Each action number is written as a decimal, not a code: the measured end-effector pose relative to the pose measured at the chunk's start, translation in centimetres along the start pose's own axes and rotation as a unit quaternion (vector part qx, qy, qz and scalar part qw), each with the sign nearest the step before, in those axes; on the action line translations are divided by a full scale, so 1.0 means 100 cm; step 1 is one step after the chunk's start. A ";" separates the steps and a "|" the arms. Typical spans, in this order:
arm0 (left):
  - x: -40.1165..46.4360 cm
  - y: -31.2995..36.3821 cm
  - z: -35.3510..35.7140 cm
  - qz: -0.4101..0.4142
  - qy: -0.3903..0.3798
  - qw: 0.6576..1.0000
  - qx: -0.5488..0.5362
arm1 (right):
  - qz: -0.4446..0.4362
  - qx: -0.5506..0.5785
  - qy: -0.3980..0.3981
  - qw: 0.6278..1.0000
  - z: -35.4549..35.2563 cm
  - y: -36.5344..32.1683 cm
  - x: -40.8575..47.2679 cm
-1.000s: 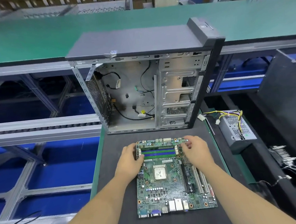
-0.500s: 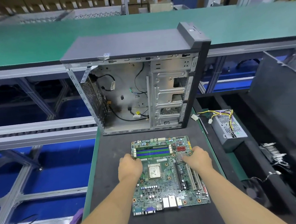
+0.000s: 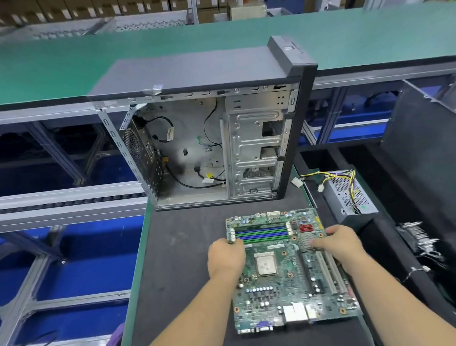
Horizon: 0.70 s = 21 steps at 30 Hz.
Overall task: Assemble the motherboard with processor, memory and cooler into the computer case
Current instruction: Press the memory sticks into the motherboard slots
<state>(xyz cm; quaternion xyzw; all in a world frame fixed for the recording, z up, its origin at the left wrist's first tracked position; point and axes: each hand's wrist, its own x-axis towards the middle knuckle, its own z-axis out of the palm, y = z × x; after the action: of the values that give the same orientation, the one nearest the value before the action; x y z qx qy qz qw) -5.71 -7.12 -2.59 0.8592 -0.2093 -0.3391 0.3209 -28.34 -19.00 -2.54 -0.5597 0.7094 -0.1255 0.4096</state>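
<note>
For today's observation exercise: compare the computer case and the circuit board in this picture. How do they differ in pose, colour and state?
1. The computer case stands upright; the circuit board lies flat in front of it.
2. The case is dark outside and bare grey metal inside; the board is green and crowded with parts.
3. Nobody touches the case; the left hand and right hand are on the board's sides.

Both rest on the dark mat.

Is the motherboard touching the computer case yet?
Apart. The head view shows a strip of dark mat between the motherboard and the open computer case; both hands rest on the board.
</note>
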 end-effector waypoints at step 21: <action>-0.001 0.022 0.021 0.067 -0.034 0.991 0.112 | 0.045 -0.115 0.044 0.991 -0.032 0.013 0.012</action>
<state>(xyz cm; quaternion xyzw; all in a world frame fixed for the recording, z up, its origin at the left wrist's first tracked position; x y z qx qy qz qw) -7.59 -9.41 -2.19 0.8620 -0.3135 -0.3199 0.2374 -31.56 -20.54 -1.88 -0.5648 0.7608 -0.0487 0.3159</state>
